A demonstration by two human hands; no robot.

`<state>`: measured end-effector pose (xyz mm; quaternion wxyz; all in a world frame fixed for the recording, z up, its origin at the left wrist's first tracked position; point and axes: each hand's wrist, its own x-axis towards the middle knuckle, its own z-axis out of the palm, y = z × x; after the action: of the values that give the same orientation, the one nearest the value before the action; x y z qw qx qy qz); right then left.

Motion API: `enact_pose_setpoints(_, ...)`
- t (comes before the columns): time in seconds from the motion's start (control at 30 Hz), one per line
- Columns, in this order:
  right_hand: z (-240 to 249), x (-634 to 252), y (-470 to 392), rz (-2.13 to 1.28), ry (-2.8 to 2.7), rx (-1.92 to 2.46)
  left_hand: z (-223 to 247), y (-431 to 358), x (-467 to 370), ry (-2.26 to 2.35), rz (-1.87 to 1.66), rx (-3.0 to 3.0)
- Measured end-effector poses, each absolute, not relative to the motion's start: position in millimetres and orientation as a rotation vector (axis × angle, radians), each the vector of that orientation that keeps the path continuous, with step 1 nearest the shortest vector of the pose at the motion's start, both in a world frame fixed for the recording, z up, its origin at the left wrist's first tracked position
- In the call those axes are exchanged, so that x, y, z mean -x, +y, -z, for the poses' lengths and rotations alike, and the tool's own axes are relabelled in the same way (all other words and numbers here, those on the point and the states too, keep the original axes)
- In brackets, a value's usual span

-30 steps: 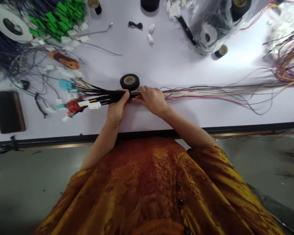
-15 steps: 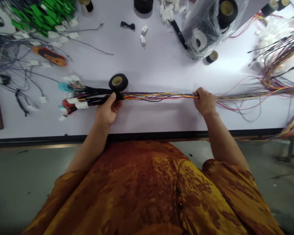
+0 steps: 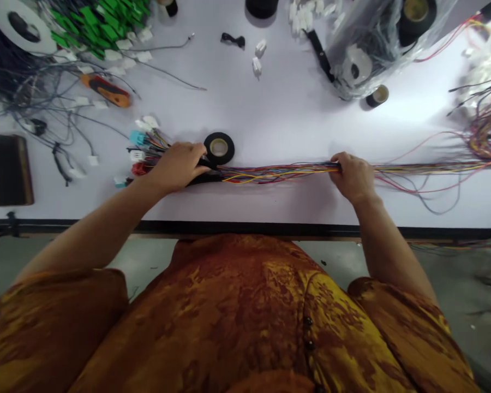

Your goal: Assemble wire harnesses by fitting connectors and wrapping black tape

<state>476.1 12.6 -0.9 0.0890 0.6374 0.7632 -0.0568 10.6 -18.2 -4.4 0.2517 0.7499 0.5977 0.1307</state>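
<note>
A bundle of thin coloured wires point(image 3: 265, 173) runs across the table between my hands. My left hand point(image 3: 175, 168) reaches over the bundle's left end from above, its thumb and fingers closed around a black-taped branch. White, teal and red connectors show left of it, the teal connector point(image 3: 138, 137) uppermost; my hand and forearm partly cover them. Touching or close to my left fingertips is a roll of black tape point(image 3: 229, 155). My right hand point(image 3: 355, 177) is closed around the bundle farther right, where a dark piece shows at the fingers. Loose wires trail off to the right.
An orange-handled tool point(image 3: 106, 90) lies among grey wires at left, near green connectors point(image 3: 102, 24). A dark rectangular case point(image 3: 9, 170) sits at far left. Behind are white connectors point(image 3: 257, 66), a plastic bag point(image 3: 360, 46) and a small tape roll point(image 3: 377, 96). The table's black edge point(image 3: 270, 228) runs in front.
My left hand has gone from holding the taped part from below to gripping over its top, slightly farther left along it. My right hand keeps its hold. The whole view has shifted.
</note>
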Motion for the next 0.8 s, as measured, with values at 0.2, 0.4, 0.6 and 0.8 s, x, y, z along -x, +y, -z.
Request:
enact_pose_setpoints(0.2, 15.6, -477.0, 18.6, 0.064, 2.061, -1.971, 8.4, -15.7, -2.7, 1.761, -0.261, -1.918)
enact_pose_setpoints(0.4, 15.1, -490.1, 33.7, -0.027, 1.982, -2.042, -11.3, -18.0, -8.2, 1.76, 0.184, -2.027)
enact_pose_setpoints(0.6, 14.4, -497.8, 33.0, -0.031, 1.938, -2.127, -7.9, -10.2, -10.9, 1.692, 0.191, -2.054)
enact_pose_setpoints(0.8, 13.9, -496.9, 29.8, 0.014, 2.006, -2.124, -26.6, -28.9, -22.9, 1.658, 0.077, -2.367)
